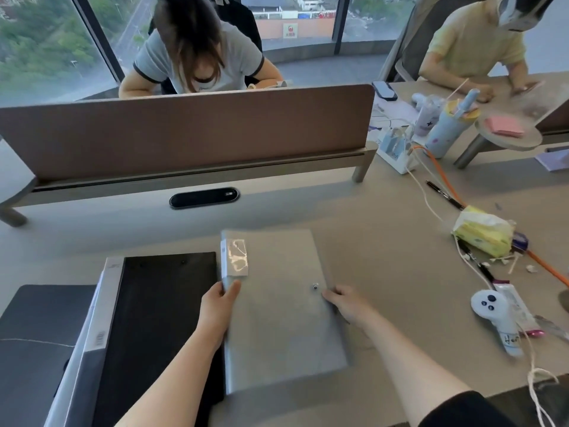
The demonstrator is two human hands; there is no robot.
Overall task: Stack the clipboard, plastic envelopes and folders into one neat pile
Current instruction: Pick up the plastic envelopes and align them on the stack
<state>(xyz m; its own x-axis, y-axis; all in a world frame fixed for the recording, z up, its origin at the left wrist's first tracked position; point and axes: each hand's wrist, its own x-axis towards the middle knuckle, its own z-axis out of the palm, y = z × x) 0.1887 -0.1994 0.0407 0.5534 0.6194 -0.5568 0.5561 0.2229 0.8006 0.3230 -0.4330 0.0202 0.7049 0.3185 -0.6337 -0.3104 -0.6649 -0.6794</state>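
Two hands grip one grey folder (277, 306) that lies near the middle of the worktop (385, 229). The left hand (217, 303) is closed on the folder's spine edge, thumb on the cover and fingers wrapped under the edge. The right hand (346, 303) is closed on the opposite long edge at 3 o'clock from the left hand, fingers curled over the cover just beside a small metal snap button (315, 286). Both forearms extend from the near edge at 6 o'clock, bare to the elbow; a dark sleeve (462, 411) shows on the right arm.

The folder is matte grey, rectangular, with its long axis running from 12 to 6 o'clock. A clear label pocket (235, 257) sits at the far end of the spine and reflects light. Whether the folder rests flat or is lifted slightly cannot be told.

At 9 o'clock from the folder, touching or just beside its spine, lies a black clipboard (160, 318). Its left side rests on a grey-white folder (98, 318), and a dark flat item (37, 334) lies further towards 9 o'clock.

At 3 o'clock, well apart, lie a white controller (492, 315), a yellow tissue pack (483, 232) and loose cables (431, 192).
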